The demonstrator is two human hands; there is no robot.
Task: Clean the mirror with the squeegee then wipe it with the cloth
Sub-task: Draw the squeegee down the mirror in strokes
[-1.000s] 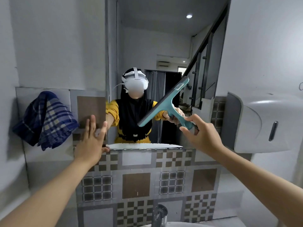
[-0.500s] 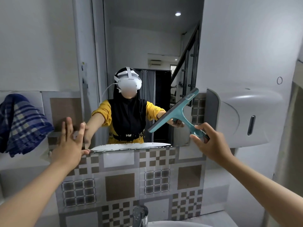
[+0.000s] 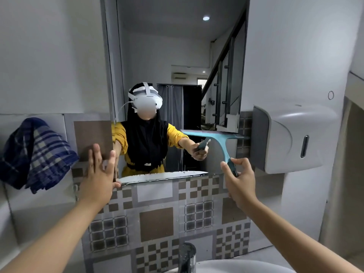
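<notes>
A tall mirror (image 3: 177, 56) hangs on the wall straight ahead, with foam streaks along its bottom edge. My right hand (image 3: 239, 180) grips the handle of a teal squeegee (image 3: 218, 137). Its blade lies level against the lower right of the glass. My left hand (image 3: 98, 174) rests flat, fingers spread, on the tiled wall at the mirror's lower left corner. A blue checked cloth (image 3: 37, 152) hangs on the wall to the left, beyond my left hand.
A white paper dispenser (image 3: 291, 134) juts from the wall just right of the mirror, close to the squeegee blade's end. Below are patterned tiles (image 3: 157, 223), a chrome tap (image 3: 187, 257) and the white basin rim (image 3: 236, 266).
The squeegee blade has turned from a steep slant to level and dropped lower on the right of the glass. My left hand stays at the mirror's lower left corner.
</notes>
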